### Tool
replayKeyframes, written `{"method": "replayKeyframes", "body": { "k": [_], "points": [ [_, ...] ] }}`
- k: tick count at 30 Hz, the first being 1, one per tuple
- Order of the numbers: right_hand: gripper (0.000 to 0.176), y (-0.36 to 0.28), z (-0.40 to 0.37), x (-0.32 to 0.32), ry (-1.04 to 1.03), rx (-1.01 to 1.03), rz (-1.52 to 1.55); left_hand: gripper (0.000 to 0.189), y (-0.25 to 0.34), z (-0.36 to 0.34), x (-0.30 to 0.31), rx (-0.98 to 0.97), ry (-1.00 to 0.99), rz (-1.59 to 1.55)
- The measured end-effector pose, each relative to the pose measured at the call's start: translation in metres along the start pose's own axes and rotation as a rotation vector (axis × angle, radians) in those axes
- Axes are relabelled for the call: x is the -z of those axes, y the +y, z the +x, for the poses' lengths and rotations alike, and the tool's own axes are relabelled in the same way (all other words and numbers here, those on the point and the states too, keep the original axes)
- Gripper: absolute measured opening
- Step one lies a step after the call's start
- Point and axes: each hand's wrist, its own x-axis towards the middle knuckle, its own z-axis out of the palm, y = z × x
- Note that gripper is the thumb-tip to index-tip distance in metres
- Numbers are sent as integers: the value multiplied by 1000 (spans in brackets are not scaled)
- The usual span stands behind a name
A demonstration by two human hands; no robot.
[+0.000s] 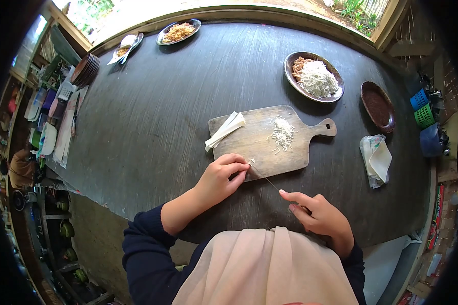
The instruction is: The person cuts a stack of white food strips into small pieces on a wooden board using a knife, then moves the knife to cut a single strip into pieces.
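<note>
My right hand (318, 216) grips a knife (266, 177), its thin blade reaching to the near edge of a wooden cutting board (300, 157). At the blade's tip, the fingers of my left hand (224, 175) are pinched together on the board's edge; what they hold is mostly hidden. Small white bits lie just beyond those fingertips. On the board's left end rests a bundle of long white strips (225, 131). A small heap of finely cut white slivers (282, 133) sits nearer the board's handle.
Past the board stands a plate (290, 81) with white shreds and brown pieces. An oval brown dish (377, 105) and a plastic-wrapped white packet (375, 160) lie at right. Another food plate (178, 32) and stacked brown dishes (85, 69) are at far left.
</note>
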Motion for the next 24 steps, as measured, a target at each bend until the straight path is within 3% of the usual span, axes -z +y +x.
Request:
{"method": "replayKeyframes", "body": {
  "k": [12, 17, 24],
  "points": [
    [37, 6, 7, -1, -40, -64, 117, 13, 1, 0, 0, -1, -6, 13],
    [38, -5, -6, 18, -158, -182, 113, 14, 3, 0, 0, 1, -3, 19],
    [37, -5, -1, 9, -109, -129, 71, 14, 2, -1, 0, -10, 11, 18]
  ]
}}
